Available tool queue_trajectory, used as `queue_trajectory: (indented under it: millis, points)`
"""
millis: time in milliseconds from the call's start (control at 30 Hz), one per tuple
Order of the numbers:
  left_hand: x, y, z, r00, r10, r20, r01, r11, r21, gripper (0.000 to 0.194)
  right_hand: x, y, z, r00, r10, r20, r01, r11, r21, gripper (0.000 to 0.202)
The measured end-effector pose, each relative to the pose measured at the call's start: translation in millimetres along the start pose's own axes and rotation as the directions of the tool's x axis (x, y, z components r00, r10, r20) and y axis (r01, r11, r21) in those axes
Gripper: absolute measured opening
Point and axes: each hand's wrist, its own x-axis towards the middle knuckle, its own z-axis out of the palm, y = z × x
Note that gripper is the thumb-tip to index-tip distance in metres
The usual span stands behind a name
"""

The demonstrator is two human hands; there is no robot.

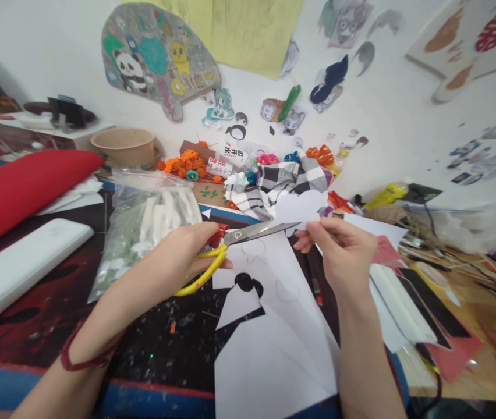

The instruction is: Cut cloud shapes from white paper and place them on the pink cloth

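Left hand [195, 250] is gripping yellow-handled scissors [239, 235] — right hand's [339, 244] thumb and fingers are pinching a white paper cutout [298, 209].

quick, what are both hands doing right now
Left hand: closed on the yellow-handled scissors, blades slightly apart.
Right hand: fingertips pinching the edge of a white paper cutout.

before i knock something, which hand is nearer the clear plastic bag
Left: the left hand, gripping the scissors, overlaps the right side of the clear plastic bag. The right hand is farther right, beyond the blades.
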Motion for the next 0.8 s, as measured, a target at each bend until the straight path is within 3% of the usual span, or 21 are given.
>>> queue_trajectory:
  millis: [467,800]
  points:
    - [2.8,-3.4,1.2,1.0,-0.006,0.016,0.006,1.0,0.009,0.025,1.3,-1.6,-0.6,0.999,-0.014,-0.029,0.013,1.0,-0.022,0.006]
    - [3.9,-6.8,5.6,0.999,-0.022,-0.035,0.028,0.982,0.187,0.031,2.1,-1.9,-0.6,0.999,-0.009,-0.051,0.008,1.0,-0.019,0.008]
